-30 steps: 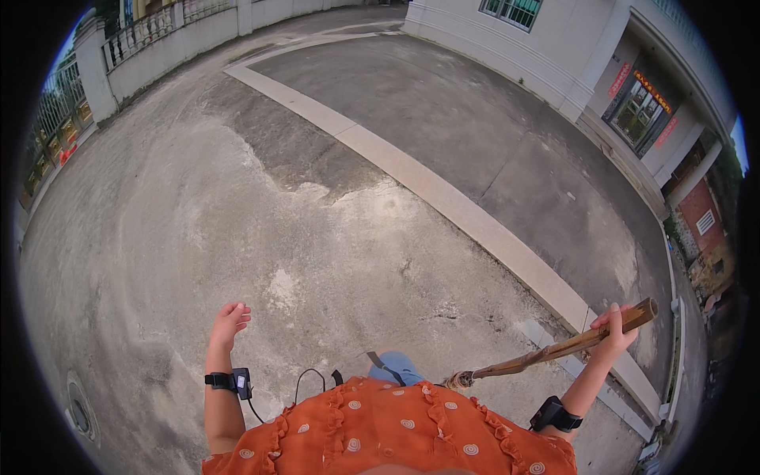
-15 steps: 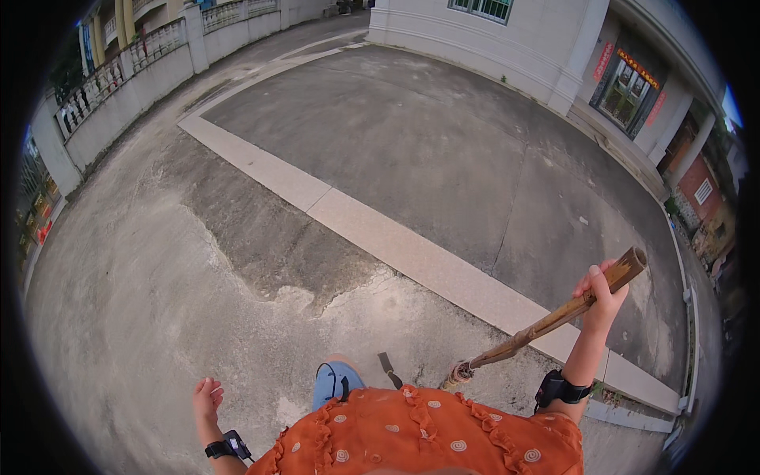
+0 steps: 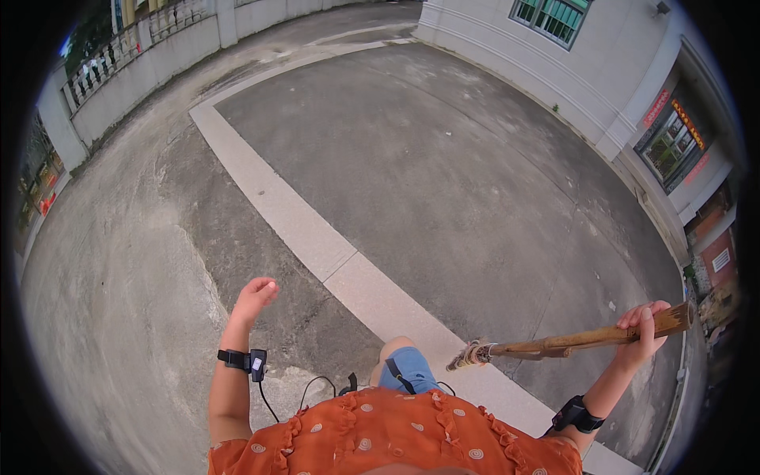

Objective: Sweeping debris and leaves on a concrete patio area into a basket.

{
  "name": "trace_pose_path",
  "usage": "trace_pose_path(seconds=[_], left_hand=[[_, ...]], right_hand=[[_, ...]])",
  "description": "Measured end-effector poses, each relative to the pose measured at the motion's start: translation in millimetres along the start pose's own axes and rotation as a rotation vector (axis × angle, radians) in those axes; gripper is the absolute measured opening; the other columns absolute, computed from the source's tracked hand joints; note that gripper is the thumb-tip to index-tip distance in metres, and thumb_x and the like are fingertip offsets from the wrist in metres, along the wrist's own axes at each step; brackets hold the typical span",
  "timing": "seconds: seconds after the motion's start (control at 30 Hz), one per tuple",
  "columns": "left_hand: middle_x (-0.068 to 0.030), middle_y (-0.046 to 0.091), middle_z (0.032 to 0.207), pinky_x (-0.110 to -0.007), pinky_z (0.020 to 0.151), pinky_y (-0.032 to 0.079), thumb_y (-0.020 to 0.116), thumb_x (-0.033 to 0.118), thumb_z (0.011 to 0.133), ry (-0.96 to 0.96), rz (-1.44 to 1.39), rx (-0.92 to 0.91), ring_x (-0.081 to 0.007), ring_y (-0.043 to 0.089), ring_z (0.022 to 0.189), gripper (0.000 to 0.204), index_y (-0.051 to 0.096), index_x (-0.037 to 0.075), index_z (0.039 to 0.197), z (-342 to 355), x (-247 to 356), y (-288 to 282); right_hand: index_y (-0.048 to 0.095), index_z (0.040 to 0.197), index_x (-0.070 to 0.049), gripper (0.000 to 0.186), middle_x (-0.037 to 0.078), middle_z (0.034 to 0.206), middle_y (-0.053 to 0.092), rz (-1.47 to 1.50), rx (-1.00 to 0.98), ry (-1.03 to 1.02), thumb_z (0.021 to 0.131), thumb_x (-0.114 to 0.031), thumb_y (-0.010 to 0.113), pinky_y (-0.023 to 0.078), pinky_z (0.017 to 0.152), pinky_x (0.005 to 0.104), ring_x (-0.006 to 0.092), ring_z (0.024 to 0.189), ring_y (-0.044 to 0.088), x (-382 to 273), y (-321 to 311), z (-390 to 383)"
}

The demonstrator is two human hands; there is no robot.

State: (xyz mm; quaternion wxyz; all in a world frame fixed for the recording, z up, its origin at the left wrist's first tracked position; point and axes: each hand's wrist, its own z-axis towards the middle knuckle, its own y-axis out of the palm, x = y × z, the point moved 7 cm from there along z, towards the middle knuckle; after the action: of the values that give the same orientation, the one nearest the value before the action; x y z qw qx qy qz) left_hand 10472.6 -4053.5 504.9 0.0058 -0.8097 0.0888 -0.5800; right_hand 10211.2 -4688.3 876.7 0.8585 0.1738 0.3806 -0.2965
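My right hand (image 3: 643, 326) is wrapped round a bamboo pole (image 3: 586, 340) near its thick, hollow end, out to the right of my body. The pole runs almost level toward my middle. Its other end carries a frayed, pale binding (image 3: 473, 354), in front of my blue-clad leg (image 3: 412, 369). My left hand (image 3: 257, 294) is raised ahead of me on the left, above the concrete, fingers loosely curled and holding nothing. A black strap with a small device (image 3: 257, 364) sits on my left wrist, with a cable running from it.
A pale stone strip (image 3: 285, 210) crosses the concrete yard (image 3: 396, 174) diagonally and passes under me. Far left stands a wall with a balustrade (image 3: 150, 67). A white building (image 3: 570, 87) with a doorway (image 3: 669, 150) stands at the far right.
My left hand has swung forward and up. My right hand has moved outward and lower in view, and the pole now lies flatter, its bound end farther forward. The surroundings have shifted.
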Motion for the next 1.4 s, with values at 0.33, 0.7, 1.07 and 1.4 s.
trace_pose_path(seconds=[0.33,0.7,1.07,1.4], left_hand=[[-0.0052,0.070,0.109,-0.030,0.082,0.050,0.066,0.030,0.097,-0.118,-0.126,0.102,-0.0143,0.065,0.095,0.035,0.062,0.006,0.122,346,182,11],[-0.0089,0.067,0.119,-0.032,0.090,0.050,0.071,0.023,0.092,-0.069,0.044,0.251,-0.0176,0.063,0.107,0.045,0.057,0.004,0.130,761,331,-2],[-0.0162,0.042,0.151,-0.046,0.110,0.040,0.092,0.028,0.062,1.009,0.760,-0.132,-0.0352,0.044,0.138,0.107,0.036,0.007,0.150,1293,710,377],[-0.0140,0.065,0.113,-0.041,0.087,0.053,0.085,0.020,0.072,0.557,0.617,0.158,-0.0346,0.065,0.102,0.066,0.052,0.008,0.128,1720,754,323]], right_hand=[[0.046,0.095,-0.004,0.023,0.010,0.070,0.053,0.250,-0.195,-0.047,0.085,-0.007,0.066,0.049,0.054,0.0293,0.0171,0.057,0.053,297,236,334],[0.048,0.101,-0.003,0.025,0.012,0.077,0.057,0.551,-0.555,-0.137,0.086,-0.011,0.066,0.052,0.059,0.0353,0.0219,0.063,0.058,602,622,683],[0.051,0.098,-0.005,0.033,0.010,0.075,0.061,0.940,-0.631,-0.106,0.080,-0.012,0.078,0.057,0.060,0.0374,0.0238,0.066,0.064,893,914,965],[0.063,0.088,-0.011,0.030,0.002,0.086,0.065,0.466,-1.072,-0.097,0.071,-0.019,0.086,0.049,0.075,0.0330,0.0180,0.083,0.062,1197,1225,1221]])
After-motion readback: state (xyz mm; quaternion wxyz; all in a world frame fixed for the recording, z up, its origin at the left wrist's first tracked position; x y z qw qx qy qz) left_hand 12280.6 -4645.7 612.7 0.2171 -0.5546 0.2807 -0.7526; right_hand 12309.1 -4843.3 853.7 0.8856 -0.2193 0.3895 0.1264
